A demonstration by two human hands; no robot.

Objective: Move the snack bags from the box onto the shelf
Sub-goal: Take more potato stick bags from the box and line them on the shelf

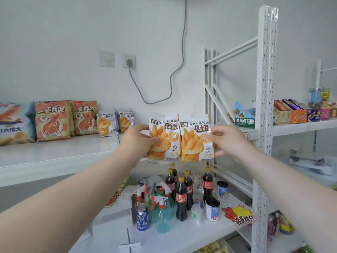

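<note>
Two small white-and-orange fry snack bags stand upright side by side in the air in front of the white shelf [54,154]. My left hand [135,141] grips the left bag [164,137] by its left edge. My right hand [228,141] grips the right bag [196,139] by its right edge. Both bags hover at the shelf's right end, near its front edge. Two matching small fry bags [106,124] lean on the wall further left on the shelf. The box is out of view.
Large orange shrimp-chip bags [53,120] and a blue chip bag [12,123] line the shelf's left part. A white perforated upright [265,88] stands right, with boxed snacks [291,114] beyond. Cola bottles [181,198], spray bottles and cans fill the lower shelf.
</note>
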